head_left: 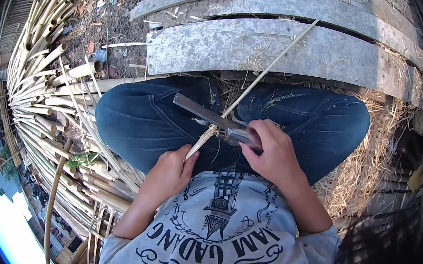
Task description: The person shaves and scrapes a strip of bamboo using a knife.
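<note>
My left hand (174, 172) is closed around the near end of a thin bamboo strip (264, 74), which slants up and to the right across my lap onto the planks. In my right hand (274, 151) is the handle of a knife (201, 111), its straight grey blade pointing up and left. The blade crosses over the strip, just beyond my left hand. Pale curled shavings (212, 130) cling to the strip where the blade meets it. My right fingers are slightly blurred.
Weathered wooden planks (200, 46) lie in front of my crossed legs (140, 119), with loose shavings on them. Many cut bamboo poles (52, 100) are piled at the left. Straw-like shavings (359, 171) cover the ground at the right.
</note>
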`<state>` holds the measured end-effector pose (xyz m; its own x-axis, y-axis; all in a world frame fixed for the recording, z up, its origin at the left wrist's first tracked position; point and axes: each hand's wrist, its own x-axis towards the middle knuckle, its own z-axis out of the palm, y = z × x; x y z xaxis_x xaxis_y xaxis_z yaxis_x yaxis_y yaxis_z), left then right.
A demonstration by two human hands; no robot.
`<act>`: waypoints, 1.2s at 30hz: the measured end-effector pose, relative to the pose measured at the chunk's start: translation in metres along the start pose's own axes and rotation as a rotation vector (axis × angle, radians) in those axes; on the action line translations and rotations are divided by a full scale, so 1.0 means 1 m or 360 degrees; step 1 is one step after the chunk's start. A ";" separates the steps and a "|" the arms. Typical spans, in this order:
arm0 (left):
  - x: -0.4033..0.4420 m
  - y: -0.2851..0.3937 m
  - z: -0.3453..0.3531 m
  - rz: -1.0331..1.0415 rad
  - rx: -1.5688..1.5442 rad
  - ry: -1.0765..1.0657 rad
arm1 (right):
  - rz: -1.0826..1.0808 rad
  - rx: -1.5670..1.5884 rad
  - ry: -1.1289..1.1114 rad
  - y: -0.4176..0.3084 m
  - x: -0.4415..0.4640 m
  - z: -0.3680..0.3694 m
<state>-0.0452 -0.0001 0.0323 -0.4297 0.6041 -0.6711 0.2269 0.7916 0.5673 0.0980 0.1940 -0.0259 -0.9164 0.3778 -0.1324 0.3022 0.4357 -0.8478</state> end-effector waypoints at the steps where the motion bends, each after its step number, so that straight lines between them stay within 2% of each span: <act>1: 0.000 0.000 0.000 0.0001 0.0006 0.0001 | 0.0038 -0.0040 0.0014 0.002 -0.001 0.004; 2: 0.000 0.000 0.000 0.0017 -0.0005 0.0004 | 0.0037 -0.0039 0.0021 0.002 -0.001 0.004; 4: -0.001 -0.001 0.001 0.0031 -0.0021 0.0001 | 0.0332 -0.0366 -0.0257 0.002 -0.002 0.001; 5: -0.001 -0.001 0.002 0.0025 -0.0010 0.0015 | 0.0351 -0.0438 -0.0307 0.002 -0.001 -0.005; 6: -0.001 -0.001 0.003 0.0018 0.0000 0.0027 | 0.0357 -0.0441 -0.0311 0.004 0.002 -0.012; 8: -0.003 0.000 0.001 -0.0017 0.0012 0.0009 | 0.0567 -0.0823 -0.0291 0.015 0.011 -0.030; 10: -0.004 -0.001 0.002 -0.0045 0.0023 0.0007 | 0.0748 -0.1018 0.0027 0.045 0.019 -0.053; 12: -0.005 -0.005 0.004 -0.0015 0.0002 0.0042 | 0.0795 -0.1161 0.0150 0.051 0.026 -0.076; 14: -0.001 -0.002 0.000 -0.0019 0.0016 0.0016 | 0.0800 -0.1043 0.0023 0.034 0.030 -0.069; 16: 0.001 0.001 0.001 -0.0013 0.0012 -0.0026 | 0.0667 -0.0855 -0.0266 0.014 0.030 -0.041; 18: -0.001 0.000 0.002 0.0018 0.0002 0.0066 | 0.0510 -0.0680 -0.0228 0.019 0.025 -0.011; 20: -0.002 -0.001 0.003 -0.0015 0.0007 0.0055 | 0.0499 -0.0756 -0.0163 0.035 0.033 -0.019; 22: -0.004 -0.004 0.001 -0.0036 0.0027 0.0053 | 0.0536 -0.0927 -0.0322 0.033 0.040 -0.034; 27: -0.003 -0.003 0.003 -0.0020 -0.0005 0.0093 | 0.0659 -0.1084 -0.0262 0.044 0.048 -0.054; 29: -0.010 -0.008 0.004 -0.0035 -0.0007 0.0071 | 0.1041 -0.1163 0.0201 0.059 0.056 -0.086; 30: -0.013 -0.011 0.002 -0.0044 0.0012 0.0040 | 0.1089 -0.1220 0.0373 0.080 0.053 -0.115; 31: -0.013 -0.013 0.001 -0.0046 0.0024 0.0062 | 0.1173 -0.1377 0.0377 0.093 0.049 -0.142; 32: -0.013 -0.013 0.001 -0.0019 0.0020 0.0063 | 0.1203 -0.1439 0.0375 0.089 0.045 -0.155; 34: -0.010 -0.011 0.001 0.0026 0.0010 0.0048 | 0.1176 -0.1258 0.0337 0.072 0.040 -0.147; 36: -0.001 -0.002 0.000 0.0036 -0.0017 0.0023 | 0.0963 -0.0965 0.0287 0.036 0.035 -0.117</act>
<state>-0.0452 -0.0028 0.0321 -0.4372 0.6204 -0.6511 0.2272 0.7767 0.5875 0.1076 0.3190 -0.0011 -0.5135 0.7857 -0.3448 0.8577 0.4587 -0.2322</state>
